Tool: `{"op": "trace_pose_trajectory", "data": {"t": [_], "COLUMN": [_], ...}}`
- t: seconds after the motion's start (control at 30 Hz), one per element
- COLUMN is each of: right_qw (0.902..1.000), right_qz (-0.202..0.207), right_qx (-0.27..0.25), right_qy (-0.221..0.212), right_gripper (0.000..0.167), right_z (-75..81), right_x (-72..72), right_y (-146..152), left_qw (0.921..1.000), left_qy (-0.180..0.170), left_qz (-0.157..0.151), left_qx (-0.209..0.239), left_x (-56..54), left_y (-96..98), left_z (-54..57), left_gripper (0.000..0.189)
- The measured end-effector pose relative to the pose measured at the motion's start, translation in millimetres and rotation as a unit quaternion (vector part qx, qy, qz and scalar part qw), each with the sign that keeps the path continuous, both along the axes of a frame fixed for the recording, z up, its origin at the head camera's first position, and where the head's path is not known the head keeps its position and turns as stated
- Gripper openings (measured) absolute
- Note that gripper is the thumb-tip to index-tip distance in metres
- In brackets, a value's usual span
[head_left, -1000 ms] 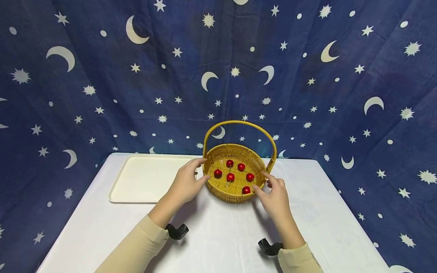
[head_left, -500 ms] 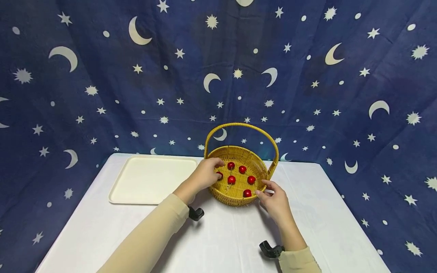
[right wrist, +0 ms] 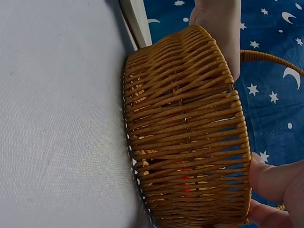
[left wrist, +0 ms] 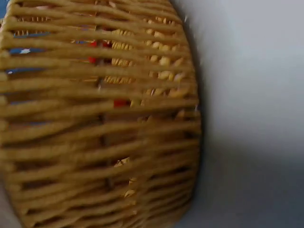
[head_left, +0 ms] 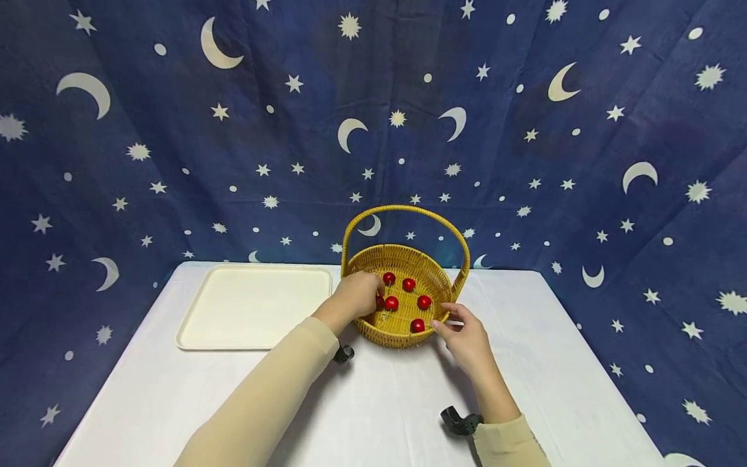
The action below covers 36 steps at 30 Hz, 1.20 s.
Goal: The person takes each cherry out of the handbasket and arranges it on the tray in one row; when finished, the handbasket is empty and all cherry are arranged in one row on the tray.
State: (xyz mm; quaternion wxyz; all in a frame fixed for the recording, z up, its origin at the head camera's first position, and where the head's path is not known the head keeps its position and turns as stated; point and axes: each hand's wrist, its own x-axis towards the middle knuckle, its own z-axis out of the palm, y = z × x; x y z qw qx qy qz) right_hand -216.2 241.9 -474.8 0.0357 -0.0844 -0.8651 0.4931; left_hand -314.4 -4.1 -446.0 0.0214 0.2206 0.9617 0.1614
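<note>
A yellow-brown wicker basket (head_left: 401, 342) with a tall arched handle stands on the table, several red cherries (head_left: 391, 303) spread over its bottom. My left hand (head_left: 356, 295) reaches in over the left rim, fingers bent down round a cherry (head_left: 380, 303) that they partly hide. At the basket's right front, my right hand (head_left: 467, 334) pinches the rim between thumb and fingers. The right wrist view gives the thumb (right wrist: 268, 178) against the woven rim. Only the basket's outer wall (left wrist: 95, 123) fills the left wrist view, with red specks behind the weave.
A cream rectangular tray (head_left: 257, 308) lies left of the basket on the white tablecloth (head_left: 397, 408). Behind the table hangs a dark blue curtain (head_left: 303, 130) with moons and stars. A black device (head_left: 461, 421) is worn at the right wrist.
My left hand has moved right, from the basket's left rim down inside to the leftmost cherry, which has shifted slightly right. My right hand has stayed at the rim, its fingers closing on it.
</note>
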Motion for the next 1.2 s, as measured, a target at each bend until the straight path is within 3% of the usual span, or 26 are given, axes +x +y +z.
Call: {"op": "trace_pose_trajectory", "data": {"t": [0.17, 0.33, 0.53, 0.73, 0.9, 1.0, 1.1, 1.2], "right_qw": [1.0, 0.9999, 0.9999, 0.9999, 0.9998, 0.9998, 0.9999, 0.9999], "right_qz": [0.003, 0.003, 0.007, 0.006, 0.007, 0.009, 0.01, 0.01], "right_qx": [0.001, 0.009, 0.015, 0.014, 0.015, 0.013, 0.01, 0.008], "right_qy": [0.0, -0.003, -0.003, -0.007, -0.009, -0.009, -0.007, -0.006], "right_gripper": [0.052, 0.053, 0.052, 0.053, 0.053, 0.053, 0.052, 0.052], "right_z": [0.3, 0.0, 1.5, 3.2, 2.0, 1.4, 1.3, 1.4], "right_x": [-1.1, -0.4, -1.7, -0.8, 0.5, 0.0, -1.2, -2.6], "right_y": [2, 0, -1, 2, 3, 2, 2, 1], "left_qw": [0.9991, 0.9986, 0.9962, 0.9828, 0.9648, 0.9608, 0.9589, 0.9567], "left_qy": [-0.025, -0.041, -0.048, -0.025, -0.009, 0.018, 0.049, 0.067], "left_qz": [0.004, 0.005, -0.01, -0.026, -0.02, 0.001, 0.03, 0.061], "left_qx": [-0.035, -0.034, 0.072, 0.181, 0.262, 0.276, 0.278, 0.277], "left_x": [-3.0, -3.9, -0.6, 11.4, 28.7, 36.7, 42.1, 47.1], "left_y": [5.5, 4.1, -5.0, -21.5, -58.2, -90.9, -126.9, -165.0], "left_z": [-0.9, -4.1, 3.7, 22.6, 36.5, 39.8, 38.4, 29.2], "left_gripper": [0.016, 0.021, 0.022, 0.028, 0.029, 0.03, 0.032, 0.033]}}
